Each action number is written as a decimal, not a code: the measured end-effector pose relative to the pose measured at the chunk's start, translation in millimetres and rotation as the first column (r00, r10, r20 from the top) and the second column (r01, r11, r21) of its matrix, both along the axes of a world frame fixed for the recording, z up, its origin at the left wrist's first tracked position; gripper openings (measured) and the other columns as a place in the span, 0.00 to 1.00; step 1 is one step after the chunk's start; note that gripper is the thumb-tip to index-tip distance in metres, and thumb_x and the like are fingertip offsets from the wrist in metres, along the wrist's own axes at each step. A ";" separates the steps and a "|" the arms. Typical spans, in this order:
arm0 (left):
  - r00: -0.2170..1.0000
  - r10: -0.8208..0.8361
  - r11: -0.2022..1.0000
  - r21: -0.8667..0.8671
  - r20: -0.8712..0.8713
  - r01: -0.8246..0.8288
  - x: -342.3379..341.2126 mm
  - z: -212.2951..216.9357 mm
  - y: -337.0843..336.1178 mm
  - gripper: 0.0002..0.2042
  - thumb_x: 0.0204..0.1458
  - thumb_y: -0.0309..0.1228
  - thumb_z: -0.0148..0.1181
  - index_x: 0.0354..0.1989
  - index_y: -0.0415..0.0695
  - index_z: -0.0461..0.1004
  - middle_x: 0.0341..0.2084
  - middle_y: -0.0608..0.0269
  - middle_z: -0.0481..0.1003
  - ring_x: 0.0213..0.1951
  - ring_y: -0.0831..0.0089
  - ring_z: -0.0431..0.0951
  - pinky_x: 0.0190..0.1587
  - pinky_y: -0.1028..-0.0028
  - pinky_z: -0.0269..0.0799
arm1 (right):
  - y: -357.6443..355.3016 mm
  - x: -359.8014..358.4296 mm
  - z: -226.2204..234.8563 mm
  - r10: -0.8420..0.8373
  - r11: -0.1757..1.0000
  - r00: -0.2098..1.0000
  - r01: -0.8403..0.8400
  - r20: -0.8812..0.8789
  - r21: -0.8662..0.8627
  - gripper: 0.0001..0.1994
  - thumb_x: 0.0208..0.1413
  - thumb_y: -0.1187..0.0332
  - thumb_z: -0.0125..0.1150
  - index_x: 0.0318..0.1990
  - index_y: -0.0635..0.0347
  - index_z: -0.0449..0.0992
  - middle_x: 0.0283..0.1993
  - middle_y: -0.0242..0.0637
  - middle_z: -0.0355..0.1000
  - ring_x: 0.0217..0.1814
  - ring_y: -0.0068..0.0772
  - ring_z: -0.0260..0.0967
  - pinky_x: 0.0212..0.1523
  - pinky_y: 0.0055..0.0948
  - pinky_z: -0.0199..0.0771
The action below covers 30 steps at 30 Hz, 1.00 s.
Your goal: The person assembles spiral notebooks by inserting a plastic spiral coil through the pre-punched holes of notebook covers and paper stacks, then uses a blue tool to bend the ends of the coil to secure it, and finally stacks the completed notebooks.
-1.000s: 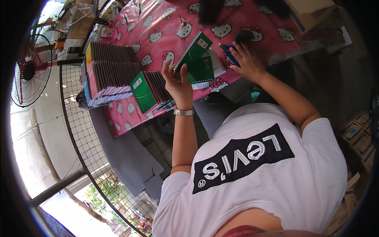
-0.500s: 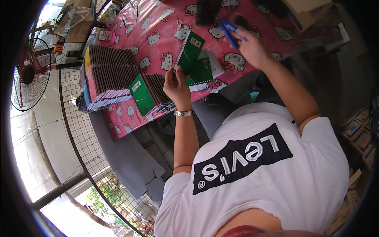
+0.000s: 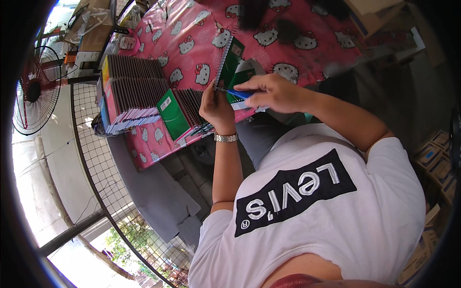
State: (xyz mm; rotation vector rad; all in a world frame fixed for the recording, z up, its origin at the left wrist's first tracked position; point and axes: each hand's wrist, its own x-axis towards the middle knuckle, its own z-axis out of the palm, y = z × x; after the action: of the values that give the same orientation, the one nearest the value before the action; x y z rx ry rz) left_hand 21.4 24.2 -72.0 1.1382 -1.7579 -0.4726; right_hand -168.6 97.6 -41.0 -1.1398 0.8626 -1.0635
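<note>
My left hand (image 3: 217, 110) is closed on the lower end of a green spiral notebook (image 3: 234, 58), which stands tilted with its coil edge to the left. In my right hand (image 3: 281, 93) is a pair of pliers with blue handles (image 3: 241, 94). Their metal jaws reach the coil's lower end, right beside my left fingers. Whether the jaws grip the wire is too small to tell. Under the held notebook lies another green cover with a punched edge (image 3: 242, 77), partly hidden by my right hand. Left of my left hand, a row of spiral notebooks (image 3: 174, 114) has a green cover in front.
A tall stack of spiral notebooks (image 3: 134, 84) stands on the pink patterned tablecloth (image 3: 192, 45). Dark blurred shapes (image 3: 253, 13) lie at the far side. A fan (image 3: 34, 91) and wire mesh (image 3: 98, 125) are at the left. Cardboard boxes (image 3: 434, 156) sit at the right.
My right hand has brought the pliers down and left, from above the table to the notebook's coil end. The held notebook has tilted more upright; my left hand barely moved.
</note>
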 end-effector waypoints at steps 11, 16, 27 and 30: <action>0.860 0.029 0.958 -0.260 0.510 0.122 76.1 178.1 -49.7 0.11 0.48 0.26 0.48 0.38 0.41 0.76 0.33 0.54 0.76 0.38 0.57 0.74 0.47 0.61 0.65 | 12.6 -84.6 -77.6 -0.442 0.895 0.611 0.258 -0.656 -0.363 0.31 0.49 0.66 0.64 0.63 0.56 0.64 0.56 0.49 0.65 0.57 0.48 0.68 0.61 0.39 0.67; 0.715 -0.018 0.998 0.060 0.699 -0.034 110.2 104.6 -96.0 0.18 0.53 0.25 0.47 0.53 0.44 0.72 0.43 0.49 0.76 0.46 0.57 0.75 0.51 0.58 0.67 | 6.8 -100.6 -113.4 -0.521 0.848 0.311 0.083 -0.795 -0.524 0.25 0.51 0.64 0.64 0.58 0.58 0.70 0.56 0.50 0.65 0.59 0.50 0.67 0.57 0.41 0.68; 0.933 -0.007 0.865 0.471 0.359 -0.174 150.2 78.7 -49.8 0.21 0.60 0.27 0.51 0.63 0.46 0.67 0.63 0.46 0.62 0.62 0.52 0.66 0.61 0.64 0.64 | -79.8 -271.3 -159.6 -0.478 0.502 -0.414 0.595 -0.775 -0.628 0.14 0.52 0.61 0.62 0.42 0.59 0.76 0.42 0.51 0.75 0.48 0.52 0.73 0.47 0.47 0.73; 0.932 0.043 0.837 0.497 0.359 -0.230 159.2 78.7 -39.6 0.20 0.60 0.25 0.50 0.62 0.45 0.68 0.61 0.49 0.65 0.58 0.54 0.69 0.58 0.63 0.66 | -83.2 -248.9 -128.9 -0.411 0.712 -0.230 0.524 -0.882 -0.468 0.12 0.51 0.65 0.61 0.41 0.60 0.76 0.42 0.53 0.74 0.48 0.55 0.72 0.47 0.48 0.73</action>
State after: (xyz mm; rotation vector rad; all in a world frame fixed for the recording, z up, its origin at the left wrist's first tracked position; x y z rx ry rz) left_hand 180.6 -15.4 6.6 1.8207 -1.8658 -0.7439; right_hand -417.5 14.4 -169.9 -1.4645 2.7830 -0.5337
